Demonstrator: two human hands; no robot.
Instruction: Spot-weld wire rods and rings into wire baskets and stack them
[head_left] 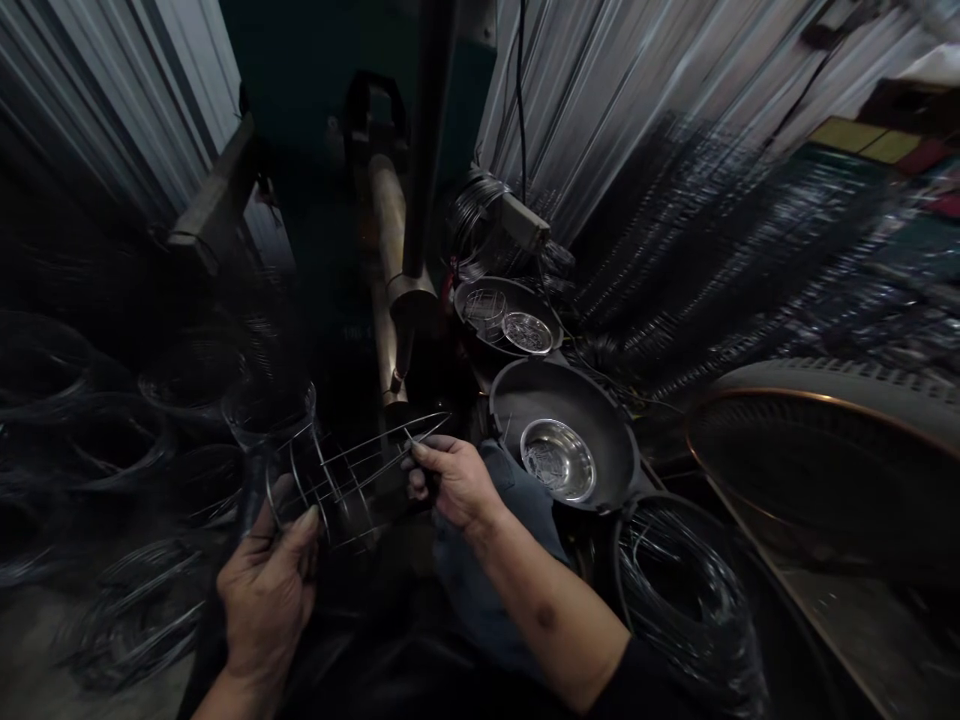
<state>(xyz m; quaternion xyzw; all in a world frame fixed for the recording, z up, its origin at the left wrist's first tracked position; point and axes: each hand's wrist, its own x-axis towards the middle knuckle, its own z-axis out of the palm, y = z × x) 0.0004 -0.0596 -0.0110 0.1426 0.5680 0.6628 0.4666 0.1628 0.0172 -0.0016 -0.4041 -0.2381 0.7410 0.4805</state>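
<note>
A wire frame (345, 485) of thin bright rods and curved hoops is held up in front of me, slanting up to the right. My left hand (266, 595) grips its left end, thumb over the hoops. At its right end my right hand (457, 480) is closed in a pinch, with a short thin wire showing at the fingertips against the frame's rim. Just beyond the frame, the metal electrode arms (394, 385) of a dark machine point downward. A shiny metal bowl (574, 465) holding small wire pieces sits in a dark round pan (510, 390) right of my right hand.
A second pan (469, 290) farther back holds a small dish and wire rings. A coil of wire (660, 560) lies at lower right, near a large round fan-like guard (810, 400). Dim wire hoops (120, 440) and loose wire (135, 610) stand on the left.
</note>
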